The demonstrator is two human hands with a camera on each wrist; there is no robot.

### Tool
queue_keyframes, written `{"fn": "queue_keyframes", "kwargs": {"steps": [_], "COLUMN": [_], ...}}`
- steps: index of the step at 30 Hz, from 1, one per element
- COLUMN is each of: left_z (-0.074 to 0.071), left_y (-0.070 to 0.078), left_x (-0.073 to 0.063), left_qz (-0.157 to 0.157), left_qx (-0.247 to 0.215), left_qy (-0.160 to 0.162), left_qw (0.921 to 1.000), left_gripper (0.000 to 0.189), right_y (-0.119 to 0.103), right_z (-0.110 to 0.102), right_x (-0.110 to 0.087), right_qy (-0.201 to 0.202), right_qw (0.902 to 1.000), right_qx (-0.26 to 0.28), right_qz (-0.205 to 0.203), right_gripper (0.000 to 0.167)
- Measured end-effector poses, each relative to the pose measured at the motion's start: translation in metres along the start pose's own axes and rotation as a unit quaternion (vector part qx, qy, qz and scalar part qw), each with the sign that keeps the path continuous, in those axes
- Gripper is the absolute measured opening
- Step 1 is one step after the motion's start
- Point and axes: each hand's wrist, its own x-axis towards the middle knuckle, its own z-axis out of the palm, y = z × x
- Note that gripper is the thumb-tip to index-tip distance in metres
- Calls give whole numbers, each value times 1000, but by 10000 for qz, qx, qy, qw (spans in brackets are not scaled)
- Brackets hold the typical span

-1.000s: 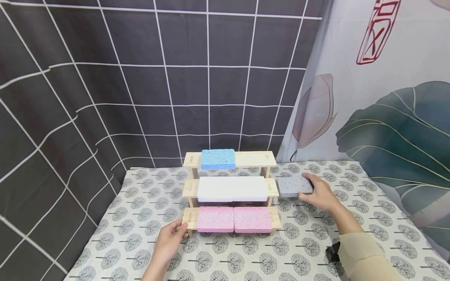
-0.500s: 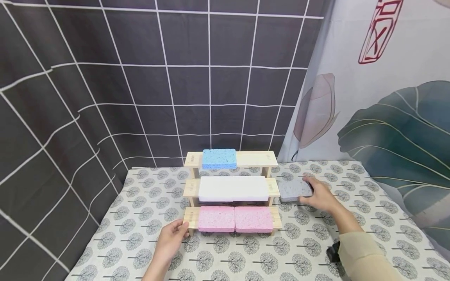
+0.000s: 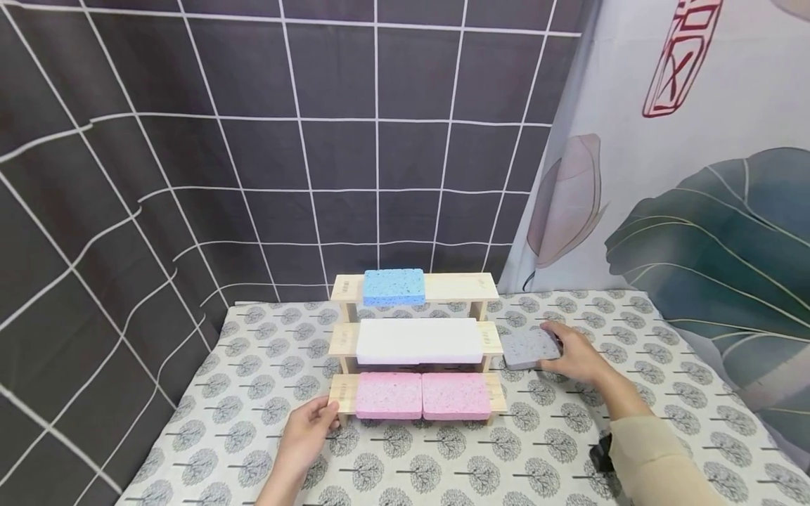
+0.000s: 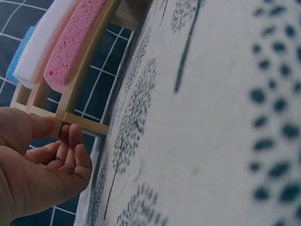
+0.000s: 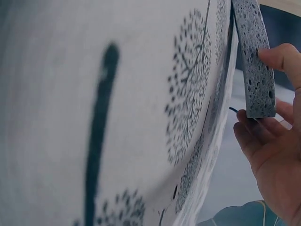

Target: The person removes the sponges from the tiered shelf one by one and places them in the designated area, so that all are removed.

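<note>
A three-step wooden rack (image 3: 342,341) stands mid-table. On its bottom step lie two pink sponges (image 3: 389,396) side by side. White blocks (image 3: 418,340) fill most of the middle step, and a blue sponge (image 3: 394,287) lies left of centre on the top one. My left hand (image 3: 308,429) pinches the left end of the bottom step; in the left wrist view its thumb and fingers close on the wooden slat (image 4: 70,106). To the right of the rack, my right hand (image 3: 574,353) grips a grey sponge (image 3: 528,348) by its right end, thumb on the near side.
A cloth with tree prints (image 3: 240,436) covers the table. Behind hangs a dark gridded curtain (image 3: 329,154), with a white flowered curtain (image 3: 633,176) at the right. A black object (image 3: 601,453) sits at the right sleeve.
My right hand has lowered the grey sponge slightly toward the near side, beside the rack. The left hand keeps its hold on the bottom step.
</note>
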Motion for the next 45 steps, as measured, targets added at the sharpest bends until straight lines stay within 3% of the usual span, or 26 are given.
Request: {"fn": "queue_keyframes", "kwargs": {"steps": [7,14,18,30,45], "left_z": [1,1,0,0,1], "left_y": [-1,-2,-2,-2,-3], "left_x": [1,2,2,2,2], "left_qz": [27,4,-30,0,47], "left_qx": [10,52,60,20,5], "left_qy": [2,24,26,33,16], "left_qw": [10000,10000,10000,10000,10000], "left_gripper": [44,44,44,43,42], "right_y": [7,3,-7,-36,-78], "right_z": [-3,-11,-17,-28,-35], "right_x": [-3,-6,-5,6,13], "right_qy": [-158,46,201,1211,1450], "right_qw": [9996,9999,9995,9890,9818], "right_qx": [182,106,263,660,699], "right_qz": [154,43,-17,-533,-1012], "right_gripper": [89,76,71,54,55]}}
